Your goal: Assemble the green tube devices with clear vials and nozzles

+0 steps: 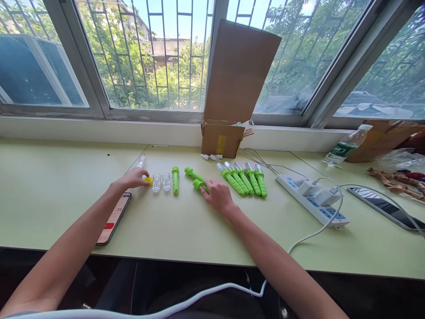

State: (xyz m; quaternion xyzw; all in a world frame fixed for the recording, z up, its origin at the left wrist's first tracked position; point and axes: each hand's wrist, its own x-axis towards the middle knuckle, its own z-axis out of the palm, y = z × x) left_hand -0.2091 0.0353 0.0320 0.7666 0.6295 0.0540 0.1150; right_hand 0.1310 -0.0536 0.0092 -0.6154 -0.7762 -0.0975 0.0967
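A pale green table point(159, 226) carries everything here, with a cardboard box point(221, 135) standing at its far edge under the window, its tall flap raised. A white power strip point(308, 199) slants at the right, and a lit smartphone point(114, 219) lies by the left forearm.

The right hand point(217, 197) has its fingers curled around the near end of a green threaded handle point(200, 184) on the table, leaving the ribbed neck exposed. The left hand point(135, 178) reaches forward, its fingertips at a yellow ring point(149, 180); whether they pinch it firmly or only touch it, I cannot tell.

Five capped green handles point(234, 179) lie side by side to the right of the right hand, clear tops pointing away. Another bare green handle point(192, 173) lies just beyond the one in the fingers, and a lone green handle point(175, 180) lies between the hands. All look like moulded plastic: probably light and stiff, best taken around the tapered body so that the neck stays free; being round, they may roll.

Two clear cups point(161, 182) stand between the left hand and the lone green handle, and a third clear cup point(141, 161) is just beyond that hand. Their thin-looking walls are likely smooth, light and easily tipped, so a gentle hold around the sides suits them. The yellow ring, smallest of these, seems rigid and nearly weightless; a fingertip pinch at its rim should do.
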